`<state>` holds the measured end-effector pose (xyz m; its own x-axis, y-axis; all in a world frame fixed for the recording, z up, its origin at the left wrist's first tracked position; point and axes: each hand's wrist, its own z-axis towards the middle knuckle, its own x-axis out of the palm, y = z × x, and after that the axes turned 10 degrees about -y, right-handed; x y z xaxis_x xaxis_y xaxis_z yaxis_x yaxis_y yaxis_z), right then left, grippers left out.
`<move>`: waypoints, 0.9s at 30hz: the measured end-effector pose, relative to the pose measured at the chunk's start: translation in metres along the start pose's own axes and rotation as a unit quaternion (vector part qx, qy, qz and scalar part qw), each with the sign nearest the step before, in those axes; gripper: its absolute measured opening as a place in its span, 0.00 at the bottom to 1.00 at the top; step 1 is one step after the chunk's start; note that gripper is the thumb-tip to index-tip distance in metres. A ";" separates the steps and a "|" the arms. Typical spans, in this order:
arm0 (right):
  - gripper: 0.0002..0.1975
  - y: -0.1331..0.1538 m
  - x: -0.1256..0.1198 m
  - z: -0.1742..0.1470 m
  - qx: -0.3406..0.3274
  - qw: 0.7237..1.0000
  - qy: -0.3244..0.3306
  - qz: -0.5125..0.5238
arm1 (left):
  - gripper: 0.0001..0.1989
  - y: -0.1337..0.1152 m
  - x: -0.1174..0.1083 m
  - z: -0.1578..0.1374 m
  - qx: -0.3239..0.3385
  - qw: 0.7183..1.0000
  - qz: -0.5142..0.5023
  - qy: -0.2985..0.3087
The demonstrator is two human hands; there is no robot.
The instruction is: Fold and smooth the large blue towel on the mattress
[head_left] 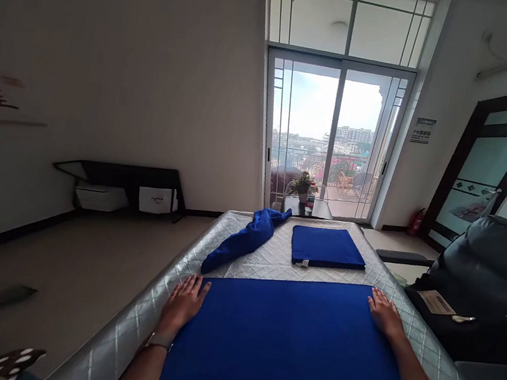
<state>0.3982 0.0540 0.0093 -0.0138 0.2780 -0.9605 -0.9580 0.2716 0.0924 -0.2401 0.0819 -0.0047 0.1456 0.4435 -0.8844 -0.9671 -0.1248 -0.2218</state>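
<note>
In the frame's lower middle, the left hand [183, 303] and right hand [386, 314] are lying flat and wide at the far corners of a blue cloth [289, 340].

Narrow lane of bare mattress [272, 260] btwn flat blue cloth [293, 340] & folded blue stack [328, 246]; hand could slip thru sideways. Crumpled blue cloth [246, 242] crowds its L end, nr L fingers [195, 285]; R fingers [378, 299] sit nr R end. Fwd route: wider gap btwn crumpled cloth & stack. Past far edge, bottle [311, 198] + plant [302, 183] in way. R side: blk armchair [482, 272] alongside. L side: open floor [131, 254].
</note>
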 end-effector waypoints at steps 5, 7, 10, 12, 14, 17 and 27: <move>0.31 0.019 -0.033 -0.009 -0.022 0.999 -0.014 0.024 | 0.33 -0.030 -0.039 -0.004 0.022 0.999 -0.030 -0.038; 0.30 0.038 -0.046 -0.012 -0.051 0.997 -0.013 0.048 | 0.30 -0.053 -0.054 -0.007 0.053 0.996 -0.051 -0.051; 0.26 0.080 -0.061 -0.022 -0.119 0.989 -0.005 0.090 | 0.26 -0.105 -0.066 -0.017 0.132 0.986 -0.091 -0.038; 0.24 0.116 -0.066 -0.032 -0.171 0.978 -0.001 0.122 | 0.23 -0.146 -0.065 -0.028 0.192 0.975 -0.114 -0.010; 0.23 0.155 -0.066 -0.043 -0.210 0.967 -0.005 0.146 | 0.20 -0.186 -0.057 -0.041 0.240 0.962 -0.127 0.017; 0.25 0.204 -0.057 -0.058 -0.244 0.956 -0.007 0.166 | 0.21 -0.230 -0.038 -0.057 0.269 0.954 -0.130 0.029; 0.31 0.236 -0.012 -0.071 -0.232 0.958 0.045 0.162 | 0.27 -0.241 0.016 -0.069 0.245 0.964 -0.098 0.040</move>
<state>0.1522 0.0496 0.0245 -0.3370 0.1930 -0.9215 -0.9230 -0.2606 0.2830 0.0095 0.0578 0.0063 0.3331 0.3442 -0.8778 -0.8986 0.3977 -0.1851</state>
